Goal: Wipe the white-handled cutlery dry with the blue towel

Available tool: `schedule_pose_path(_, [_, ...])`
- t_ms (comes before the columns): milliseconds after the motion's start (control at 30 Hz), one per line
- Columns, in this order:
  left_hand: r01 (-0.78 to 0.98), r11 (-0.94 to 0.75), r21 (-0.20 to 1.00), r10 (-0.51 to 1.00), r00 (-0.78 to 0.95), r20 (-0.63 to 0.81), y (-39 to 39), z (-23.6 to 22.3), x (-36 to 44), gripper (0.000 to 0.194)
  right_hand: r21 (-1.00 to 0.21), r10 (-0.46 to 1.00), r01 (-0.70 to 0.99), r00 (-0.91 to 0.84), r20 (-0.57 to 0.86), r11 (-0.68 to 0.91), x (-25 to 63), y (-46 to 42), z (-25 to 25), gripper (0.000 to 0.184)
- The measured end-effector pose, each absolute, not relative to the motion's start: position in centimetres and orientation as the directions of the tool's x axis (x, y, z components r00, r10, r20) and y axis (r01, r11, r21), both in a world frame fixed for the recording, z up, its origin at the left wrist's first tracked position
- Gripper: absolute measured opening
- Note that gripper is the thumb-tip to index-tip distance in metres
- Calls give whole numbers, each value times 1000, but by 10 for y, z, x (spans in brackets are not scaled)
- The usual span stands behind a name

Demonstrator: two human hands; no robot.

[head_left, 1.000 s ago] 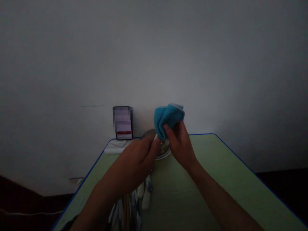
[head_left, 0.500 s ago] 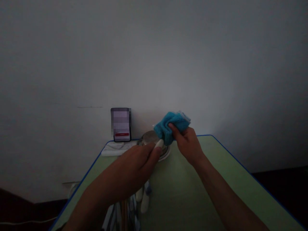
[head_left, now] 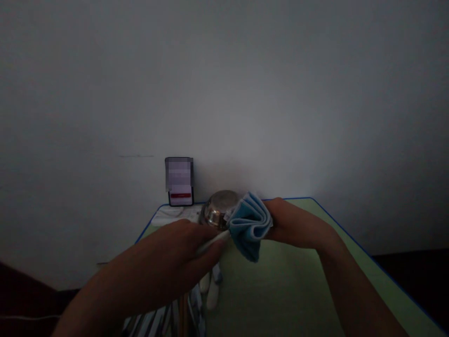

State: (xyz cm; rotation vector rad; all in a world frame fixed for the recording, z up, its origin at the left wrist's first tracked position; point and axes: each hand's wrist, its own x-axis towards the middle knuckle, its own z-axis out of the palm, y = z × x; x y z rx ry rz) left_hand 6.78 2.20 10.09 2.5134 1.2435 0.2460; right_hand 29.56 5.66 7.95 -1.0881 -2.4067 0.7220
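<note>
Wall [head_left: 224, 84]: plain and greyish, it is filling the upper part of the view and running behind everything in dim light.
Counter [head_left: 291, 285]: pale green with blue edging [head_left: 298, 197], it is standing close to the wall and carrying the things below.
Left hand [head_left: 189, 248]: it is gripping a white handle [head_left: 214, 241], thumb and fingers closing round it, and pointing it rightward.
Right hand [head_left: 294, 224]: it is grasping a blue cloth [head_left: 249, 227] from the right, its fingers mostly hiding behind the folds.
Cloth: bunched into pleats, it is hanging above the counter between the two hands, and its left side is meeting the far end of the white handle; what it may be covering is hidden.
Heap of utensils [head_left: 150, 323]: long and thin, they are lying near the bottom, partly under the left forearm in view.
Metal bowl [head_left: 218, 208]: it is resting, apparently upside down, at the back, the cloth overlapping its right side in view.
Phone [head_left: 180, 178]: it is leaning upright by the wall, its picture partly blurred.
White slab [head_left: 168, 216]: it is lying flat just before the phone.
Pale handles [head_left: 212, 295]: two are lying side by side, right of the heap.
Brown sticks [head_left: 183, 313]: they are lying lengthwise among the utensils.
</note>
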Motion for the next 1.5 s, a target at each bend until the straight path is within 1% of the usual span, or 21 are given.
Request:
schedule_pose_path(100, [739, -559, 376, 799, 602, 4, 22, 101, 65, 37, -624, 787, 557, -596, 159, 548, 297, 59, 78, 15])
schedule_pose_path(233, [775, -515, 366, 831, 556, -7, 24, 98, 56, 39, -659, 824, 520, -478, 304, 544, 313, 64, 77, 19])
schedule_pose_path(333, [776, -511, 370, 835, 551, -3, 27, 95, 51, 39, -675, 830, 499, -441, 342, 544, 325, 63, 78, 15])
schedule_pose_path(433, [771, -519, 370, 830, 558, 2, 28, 93, 51, 38, -669, 826, 497, -434, 359, 552, 327, 59, 81, 16])
schedule_pose_path(500, [762, -529, 373, 818, 575, -13, 29, 94, 53, 37, -637, 823, 531, -450, 348, 559, 322, 56, 84, 22])
schedule_pose_path(567, [742, -557, 373, 800, 600, 3, 30, 95, 56, 35, -595, 816, 569, -488, 310, 567, 313, 54, 85, 30])
schedule_pose_path(700, [710, -607, 357, 769, 638, 36, 34, 98, 66, 32, -552, 732, 542, -651, 201, 633, 296, 50, 86, 57])
schedule_pose_path(800, [684, -632, 365, 746, 664, 49, 41, 97, 73, 31, -533, 700, 540, -699, 146, 651, 291, 50, 83, 61])
schedule_pose_path(900, [661, -646, 381, 744, 656, 123, 49, 92, 77, 30, -525, 717, 556, -678, 161, 644, 293, 53, 78, 65])
schedule_pose_path(967, [661, -638, 396, 761, 621, 190, 52, 89, 79, 30, -523, 754, 578, -620, 218, 627, 296, 55, 76, 70])
schedule_pose_path(1000, [661, -629, 409, 771, 596, 223, 53, 88, 80, 31, -525, 776, 588, -571, 268, 615, 297, 56, 75, 71])
schedule_pose_path(1033, [659, -620, 427, 781, 572, 251, 54, 87, 81, 31, -532, 794, 595, -513, 325, 602, 298, 57, 75, 69])
schedule_pose_path(1067, [654, -610, 448, 789, 553, 269, 54, 86, 81, 32, -546, 806, 594, -458, 375, 591, 299, 58, 75, 61])
schedule_pose_path(1167, [639, -590, 494, 801, 539, 260, 53, 87, 80, 33, -583, 817, 572, -378, 436, 577, 301, 60, 78, 23])
schedule_pose_path(1200, [644, -583, 497, 804, 545, 238, 52, 88, 79, 34, -585, 821, 578, -352, 450, 569, 302, 61, 79, 14])
schedule_pose_path(1233, [651, -578, 492, 804, 557, 207, 51, 88, 77, 35, -580, 825, 597, -304, 476, 554, 303, 62, 80, 9])
schedule_pose_path(1300, [666, -580, 470, 796, 586, 152, 49, 89, 74, 35, -580, 818, 632, -157, 553, 514, 305, 65, 80, 7])
schedule_pose_path(1367, [668, -593, 450, 777, 621, 103, 48, 89, 70, 34, -616, 798, 614, -38, 602, 494, 307, 69, 77, 7])
schedule_pose_path(1500, [673, -593, 442, 756, 655, 17, 46, 88, 65, 36, -685, 801, 538, 29, 598, 492, 310, 73, 72, 7])
